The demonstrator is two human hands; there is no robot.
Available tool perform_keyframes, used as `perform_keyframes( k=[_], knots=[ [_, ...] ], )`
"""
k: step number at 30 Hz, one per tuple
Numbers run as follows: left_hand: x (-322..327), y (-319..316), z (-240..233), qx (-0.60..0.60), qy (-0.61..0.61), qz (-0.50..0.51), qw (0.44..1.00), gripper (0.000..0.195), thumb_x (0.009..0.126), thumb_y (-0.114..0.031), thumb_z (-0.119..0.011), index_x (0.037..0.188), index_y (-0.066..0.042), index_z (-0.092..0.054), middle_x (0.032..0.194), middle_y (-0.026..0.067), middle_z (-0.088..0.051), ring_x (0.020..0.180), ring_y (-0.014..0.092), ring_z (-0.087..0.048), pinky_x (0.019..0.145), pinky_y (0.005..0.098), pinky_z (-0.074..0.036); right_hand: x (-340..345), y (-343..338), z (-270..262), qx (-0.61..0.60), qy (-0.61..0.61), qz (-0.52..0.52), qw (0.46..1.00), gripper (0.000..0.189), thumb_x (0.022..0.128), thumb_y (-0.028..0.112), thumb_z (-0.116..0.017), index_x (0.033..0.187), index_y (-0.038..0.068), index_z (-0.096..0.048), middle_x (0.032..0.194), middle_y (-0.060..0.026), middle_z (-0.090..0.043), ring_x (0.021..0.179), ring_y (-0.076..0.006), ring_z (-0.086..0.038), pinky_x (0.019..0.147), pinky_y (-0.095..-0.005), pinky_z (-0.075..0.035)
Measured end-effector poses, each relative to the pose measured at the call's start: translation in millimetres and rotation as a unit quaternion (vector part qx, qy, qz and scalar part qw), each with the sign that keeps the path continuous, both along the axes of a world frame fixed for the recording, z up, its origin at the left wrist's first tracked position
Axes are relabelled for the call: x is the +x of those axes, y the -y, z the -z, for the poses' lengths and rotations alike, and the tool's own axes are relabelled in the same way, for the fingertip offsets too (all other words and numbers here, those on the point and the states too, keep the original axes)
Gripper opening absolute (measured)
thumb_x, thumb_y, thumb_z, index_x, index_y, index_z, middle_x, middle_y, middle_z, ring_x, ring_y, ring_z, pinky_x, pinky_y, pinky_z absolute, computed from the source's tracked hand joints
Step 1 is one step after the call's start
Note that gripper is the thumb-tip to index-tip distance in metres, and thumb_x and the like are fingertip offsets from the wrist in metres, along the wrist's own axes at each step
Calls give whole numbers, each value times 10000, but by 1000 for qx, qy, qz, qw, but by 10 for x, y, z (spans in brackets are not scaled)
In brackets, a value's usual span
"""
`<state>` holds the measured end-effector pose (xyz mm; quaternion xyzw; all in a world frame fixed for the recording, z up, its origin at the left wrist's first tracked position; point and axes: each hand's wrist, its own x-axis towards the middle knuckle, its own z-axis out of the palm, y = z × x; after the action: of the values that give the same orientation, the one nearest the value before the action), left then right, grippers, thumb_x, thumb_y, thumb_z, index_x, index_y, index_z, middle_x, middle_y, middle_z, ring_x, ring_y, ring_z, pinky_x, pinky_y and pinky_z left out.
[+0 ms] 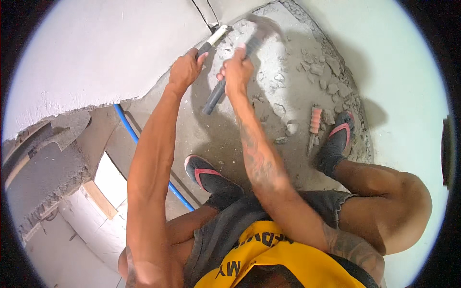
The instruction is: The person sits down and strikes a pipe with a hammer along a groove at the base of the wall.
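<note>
My left hand (185, 70) grips a chisel (218, 35) by its dark wrapped part, and its pale shaft reaches up to the wall's base. The chisel's tip is not clear. In my right hand (238, 70) is a hammer (215, 97), held around its dark handle, with the motion-blurred head above and to the right of the chisel. Beneath both hands lies a dusty, chipped concrete floor (266, 75). A tool with an orange-pink ribbed grip (316, 120) and a metal blade rests on the floor beside my right foot.
Broken rubble (333, 84) lies along the right wall (396, 82). The left wall (97, 46) has a rough cut lower edge. A blue pipe (126, 123) runs over the floor under my left arm. At the far left are a grey metal blade (70, 129) and a wood strip (99, 199).
</note>
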<state>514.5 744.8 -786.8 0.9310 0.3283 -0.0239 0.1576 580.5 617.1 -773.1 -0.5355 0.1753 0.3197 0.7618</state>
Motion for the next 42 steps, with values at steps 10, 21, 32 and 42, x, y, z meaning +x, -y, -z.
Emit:
perform_keyframes(
  k=[10, 21, 32, 42],
  knots=[
    [5, 403, -189, 79, -45, -23, 996, 402, 954, -479, -512, 1051, -96, -589, 791, 234, -678, 779, 447, -661, 665, 529, -518, -83, 441, 83, 37, 11, -17, 999, 400, 1010, 400, -440, 834, 41, -422, 519, -14, -420, 374, -122, -428, 324, -296, -381],
    [31, 375, -364, 77, -33, -25, 996, 388, 943, -462, -537, 1032, -92, -612, 784, 226, -680, 779, 439, -669, 677, 517, -531, -148, 401, 66, 83, -26, 42, 995, 449, 997, 468, -458, 774, 89, -368, 576, -13, -402, 424, -113, -396, 353, -306, -370],
    [73, 329, -318, 6, -25, -82, 996, 395, 943, -421, -555, 1009, -39, -628, 839, 263, -676, 858, 453, -656, 736, 526, -522, -84, 73, 199, 24, -20, 43, 999, 565, 988, 512, -436, 725, 13, -468, 565, -43, -452, 401, -141, -428, 337, -295, -397],
    [47, 331, -188, -13, 18, -57, 998, 434, 949, -433, -541, 982, -7, -617, 821, 267, -666, 842, 468, -640, 722, 526, -505, -53, 124, -21, 28, -8, 104, 994, 574, 995, 511, -413, 758, -4, -505, 506, -34, -443, 377, -152, -444, 344, -307, -402]
  ],
)
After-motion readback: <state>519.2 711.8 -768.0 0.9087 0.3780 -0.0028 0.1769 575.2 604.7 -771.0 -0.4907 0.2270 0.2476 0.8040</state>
